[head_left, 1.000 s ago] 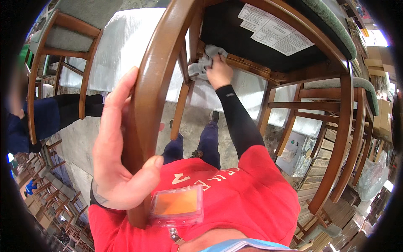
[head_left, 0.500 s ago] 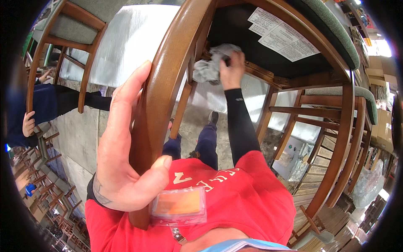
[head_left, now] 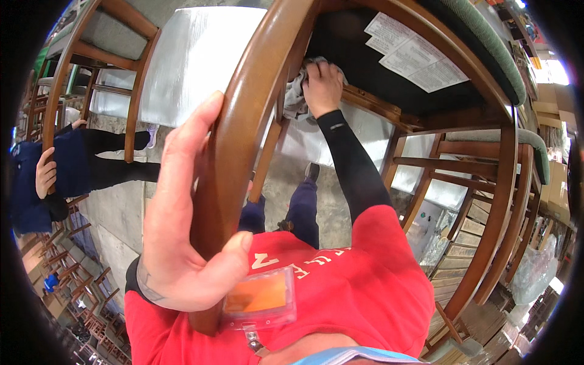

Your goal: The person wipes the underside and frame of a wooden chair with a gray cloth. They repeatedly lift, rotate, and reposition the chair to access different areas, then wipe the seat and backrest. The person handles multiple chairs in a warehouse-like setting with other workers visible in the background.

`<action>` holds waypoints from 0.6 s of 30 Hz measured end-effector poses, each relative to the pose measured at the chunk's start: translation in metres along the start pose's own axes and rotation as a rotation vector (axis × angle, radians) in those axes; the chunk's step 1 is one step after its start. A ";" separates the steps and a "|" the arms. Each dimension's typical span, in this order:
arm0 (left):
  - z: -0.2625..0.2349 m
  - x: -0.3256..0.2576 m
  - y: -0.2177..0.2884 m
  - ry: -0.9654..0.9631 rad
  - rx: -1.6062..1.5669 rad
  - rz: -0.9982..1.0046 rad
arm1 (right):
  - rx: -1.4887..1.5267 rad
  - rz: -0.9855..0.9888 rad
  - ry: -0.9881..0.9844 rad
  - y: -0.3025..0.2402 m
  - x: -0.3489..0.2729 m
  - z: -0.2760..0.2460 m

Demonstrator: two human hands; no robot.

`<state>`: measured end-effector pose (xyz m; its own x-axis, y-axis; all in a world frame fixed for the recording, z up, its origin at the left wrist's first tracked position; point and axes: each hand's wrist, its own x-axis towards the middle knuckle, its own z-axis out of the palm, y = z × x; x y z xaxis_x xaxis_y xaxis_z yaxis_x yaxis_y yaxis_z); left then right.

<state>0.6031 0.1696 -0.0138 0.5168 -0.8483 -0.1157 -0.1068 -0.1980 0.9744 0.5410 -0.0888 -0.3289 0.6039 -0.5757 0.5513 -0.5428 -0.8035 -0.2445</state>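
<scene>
A brown wooden chair (head_left: pixel 243 109) is tipped so that its black underside (head_left: pixel 353 45) faces me, with white paper labels (head_left: pixel 420 55) on it. My left hand (head_left: pixel 182 225) is wrapped round one thick leg, the thumb on the near side. Inside the seat frame, my right hand (head_left: pixel 323 88) presses a crumpled grey rag (head_left: pixel 297 100) against the corner where the leg meets the rail. Part of the rag is hidden beneath the fingers. Green-grey fabric (head_left: pixel 496 55) covers the edge of the seat.
Another wooden chair (head_left: pixel 486 149) stands close at the right. A film-wrapped, silvery-white block (head_left: pixel 188 67) lies beyond the leg. At the left, a co-worker's hand (head_left: pixel 45 173) grips a chair back (head_left: pixel 137 91). Cardboard boxes (head_left: pixel 553 188) and a clear plastic bag (head_left: pixel 535 267) are at far right.
My right hand has shifted left and slightly up with the rag, deeper into the corner. My left hand keeps its hold. The co-worker at the left has moved a little into view.
</scene>
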 end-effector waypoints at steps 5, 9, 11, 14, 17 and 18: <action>0.000 -0.009 0.003 0.034 0.045 0.019 | 0.177 0.010 -0.036 0.000 -0.002 0.010; -0.003 -0.006 0.000 0.006 0.085 0.063 | 0.226 0.007 0.066 0.020 -0.006 0.013; -0.004 -0.006 0.000 0.009 0.101 0.042 | 0.254 0.009 0.083 0.001 -0.001 0.012; -0.003 -0.009 -0.001 0.028 0.102 0.032 | 0.212 0.037 -0.018 -0.010 0.007 0.006; -0.003 -0.011 0.001 0.032 0.094 0.048 | 0.188 -0.063 -0.121 0.004 0.007 0.001; -0.002 -0.013 0.002 0.034 0.099 0.048 | 0.186 -0.134 -0.129 0.014 0.002 0.000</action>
<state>0.5983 0.1813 -0.0099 0.5376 -0.8410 -0.0609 -0.2143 -0.2062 0.9548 0.5349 -0.1012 -0.3309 0.7390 -0.4674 0.4852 -0.3438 -0.8810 -0.3250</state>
